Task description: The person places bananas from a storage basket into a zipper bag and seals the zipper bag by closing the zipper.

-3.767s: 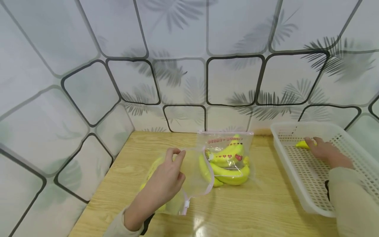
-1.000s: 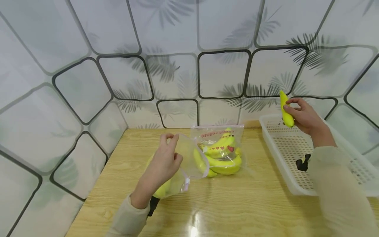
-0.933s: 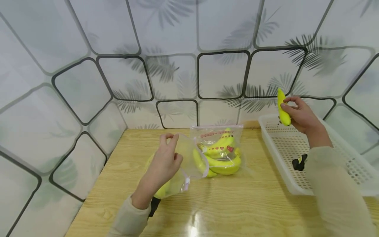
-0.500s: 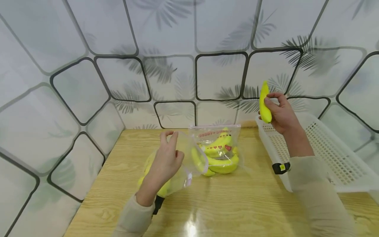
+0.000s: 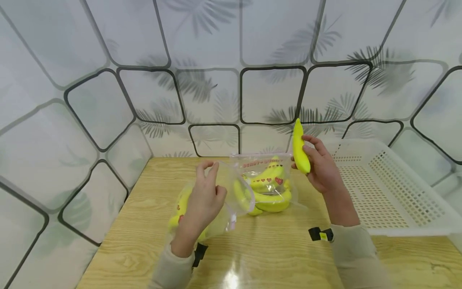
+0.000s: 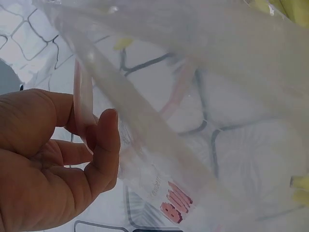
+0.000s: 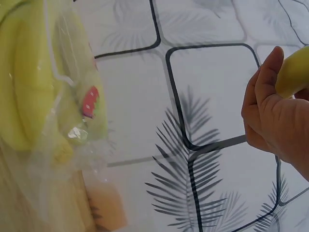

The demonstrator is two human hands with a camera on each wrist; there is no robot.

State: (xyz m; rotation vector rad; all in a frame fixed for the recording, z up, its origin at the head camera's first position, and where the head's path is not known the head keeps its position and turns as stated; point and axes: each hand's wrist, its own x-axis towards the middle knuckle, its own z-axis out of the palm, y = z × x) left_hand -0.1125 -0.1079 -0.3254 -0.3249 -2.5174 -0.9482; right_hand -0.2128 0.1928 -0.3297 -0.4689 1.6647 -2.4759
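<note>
In the head view my left hand (image 5: 205,196) pinches the pink-edged rim of a clear zip bag (image 5: 232,200) and holds its mouth apart. Yellow bananas (image 5: 179,206) show inside that bag, partly behind the hand. The left wrist view has the fingers (image 6: 104,150) curled on the bag's rim, with red print on the film. My right hand (image 5: 321,168) grips a single yellow banana (image 5: 300,148), held upright above the table. In the right wrist view only one end of that banana (image 7: 294,72) shows beside the fingers.
A filled zip bag (image 5: 267,180) with several bananas and red print leans near the wall, behind the held bag. To the right stands a white perforated plastic basket (image 5: 379,192). The wooden table (image 5: 274,253) meets the patterned wall (image 5: 274,96) at the back.
My right hand picked the banana out of the basket, raised it, and has carried it left, lately lower, towards the bags. The left hand keeps its pinch on the bag's rim.
</note>
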